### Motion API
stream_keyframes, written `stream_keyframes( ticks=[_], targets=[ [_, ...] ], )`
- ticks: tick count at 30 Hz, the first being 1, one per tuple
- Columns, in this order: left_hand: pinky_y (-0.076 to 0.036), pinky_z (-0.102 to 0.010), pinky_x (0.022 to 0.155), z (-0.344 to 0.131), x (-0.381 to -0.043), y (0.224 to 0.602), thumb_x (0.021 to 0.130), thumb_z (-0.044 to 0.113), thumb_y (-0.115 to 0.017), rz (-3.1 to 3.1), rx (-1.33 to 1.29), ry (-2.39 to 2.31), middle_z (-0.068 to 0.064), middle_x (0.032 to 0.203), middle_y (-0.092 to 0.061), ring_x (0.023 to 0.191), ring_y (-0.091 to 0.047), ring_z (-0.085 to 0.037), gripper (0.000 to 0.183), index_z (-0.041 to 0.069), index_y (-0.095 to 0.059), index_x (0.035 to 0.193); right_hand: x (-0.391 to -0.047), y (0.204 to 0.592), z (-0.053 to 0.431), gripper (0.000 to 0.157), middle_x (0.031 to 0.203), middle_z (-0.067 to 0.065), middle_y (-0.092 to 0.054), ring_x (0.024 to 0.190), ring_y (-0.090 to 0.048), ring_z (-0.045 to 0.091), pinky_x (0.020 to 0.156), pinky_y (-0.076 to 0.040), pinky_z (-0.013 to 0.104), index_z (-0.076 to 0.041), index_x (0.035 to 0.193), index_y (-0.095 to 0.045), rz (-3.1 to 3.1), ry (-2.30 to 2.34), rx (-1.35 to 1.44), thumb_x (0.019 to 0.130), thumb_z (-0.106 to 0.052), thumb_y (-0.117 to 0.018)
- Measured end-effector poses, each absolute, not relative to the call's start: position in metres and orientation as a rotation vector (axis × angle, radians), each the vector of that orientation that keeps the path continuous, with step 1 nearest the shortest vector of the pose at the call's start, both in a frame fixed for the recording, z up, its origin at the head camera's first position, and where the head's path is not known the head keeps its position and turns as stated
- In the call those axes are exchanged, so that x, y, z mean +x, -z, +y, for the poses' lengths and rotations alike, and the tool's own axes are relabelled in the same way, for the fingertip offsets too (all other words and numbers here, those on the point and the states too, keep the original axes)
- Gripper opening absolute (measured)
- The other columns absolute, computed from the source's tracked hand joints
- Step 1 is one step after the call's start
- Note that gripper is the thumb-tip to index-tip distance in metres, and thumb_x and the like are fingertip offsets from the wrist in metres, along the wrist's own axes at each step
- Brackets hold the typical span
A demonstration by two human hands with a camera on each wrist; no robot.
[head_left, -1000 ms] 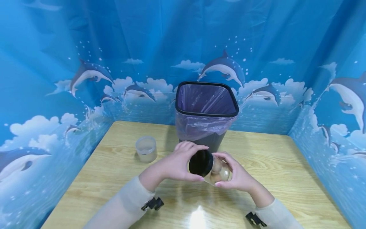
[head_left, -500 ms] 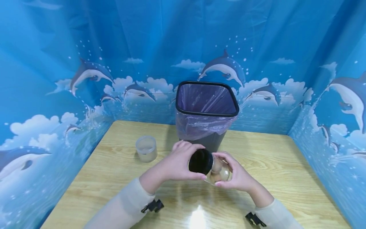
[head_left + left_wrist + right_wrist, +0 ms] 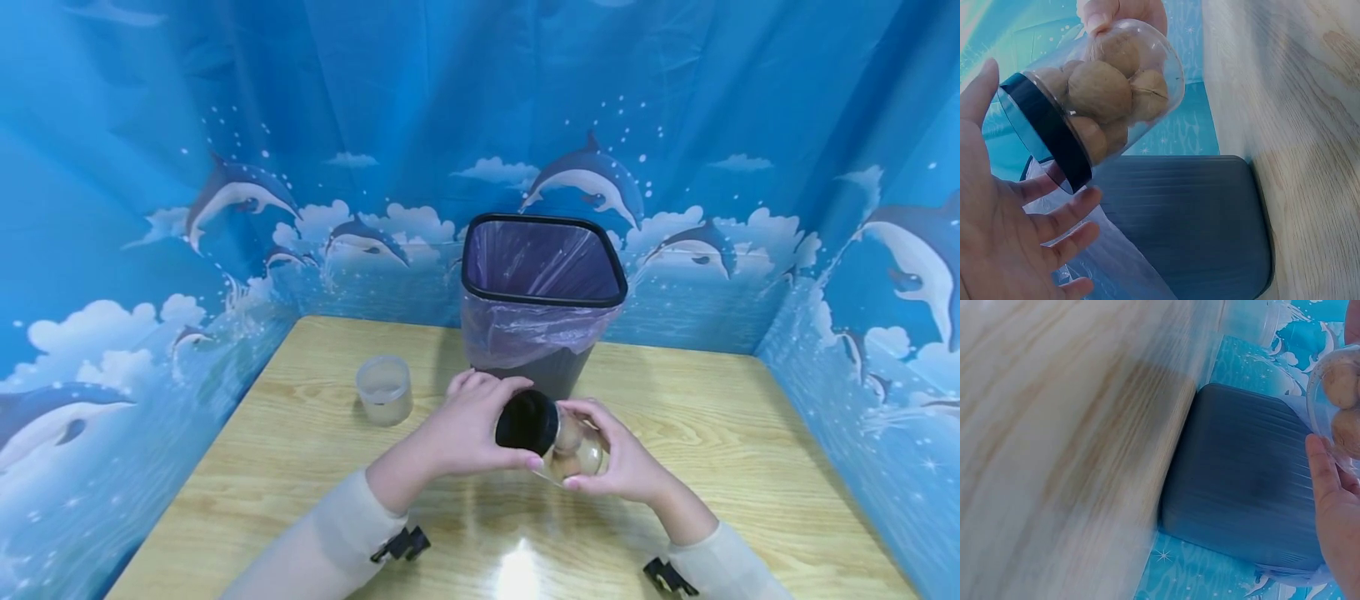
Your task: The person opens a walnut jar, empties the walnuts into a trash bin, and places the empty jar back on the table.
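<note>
A clear jar with a black lid is held on its side, tilted, in front of the bin. Several walnuts lie inside it. My left hand is around the lid, thumb on the near side and fingers over the far side. In the left wrist view the lid sits between the thumb and the spread fingers. My right hand grips the jar's base end, thumb below and fingers above. Only part of the jar's base and that hand show in the right wrist view.
A dark grey bin with a black rim and a purple liner stands just behind the hands. To the left is a small clear round container. A blue dolphin-print curtain surrounds the wooden table.
The left fingertips have shifted slightly round the lid, the index tip leftward and the thumb tip a little up and right. The jar and right hand stay almost in place.
</note>
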State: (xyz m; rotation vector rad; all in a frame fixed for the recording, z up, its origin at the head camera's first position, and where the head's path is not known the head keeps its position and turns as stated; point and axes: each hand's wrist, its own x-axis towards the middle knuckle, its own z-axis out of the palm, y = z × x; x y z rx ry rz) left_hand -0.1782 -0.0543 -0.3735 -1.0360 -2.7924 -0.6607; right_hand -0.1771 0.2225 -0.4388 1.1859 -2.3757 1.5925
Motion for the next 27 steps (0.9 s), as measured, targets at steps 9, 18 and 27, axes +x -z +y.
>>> stream_keyframes(
  ticks=[9,18,27],
  targets=[
    [-0.02,-0.052,0.117,-0.062,-0.181,0.376,0.065,0.068,-0.083,-2.695,-1.278,0.731,-0.002,0.146,-0.045,0.139,-0.035,-0.022,0.114,0.029,-0.029,0.157,-0.178,0.441,0.224,0.091,0.137,0.006,-0.051,0.122,-0.051,0.012,0.104,-0.043,0.023,-0.003,0.145,-0.043,-2.371,-1.598,1.197,0.067,-0.006,-0.091],
    [-0.02,-0.051,0.117,-0.065,-0.184,0.372,0.064,0.054,-0.091,-2.664,-1.407,0.723,-0.001,0.148,-0.042,0.141,-0.032,-0.02,0.113,0.035,-0.03,0.157,-0.177,0.442,0.224,0.091,0.137,0.007,-0.051,0.12,-0.052,0.014,0.103,-0.044,0.025,-0.004,0.145,-0.043,-2.379,-1.619,1.208,0.067,-0.006,-0.091],
    [-0.02,-0.05,0.118,-0.063,-0.184,0.372,0.068,0.058,-0.087,-2.702,-1.358,0.698,-0.004,0.144,-0.047,0.139,-0.035,-0.024,0.103,0.031,-0.036,0.154,-0.177,0.441,0.224,0.092,0.138,0.008,-0.051,0.121,-0.052,0.013,0.103,-0.042,0.023,-0.004,0.145,-0.043,-2.379,-1.608,1.211,0.067,-0.006,-0.091]
  ],
)
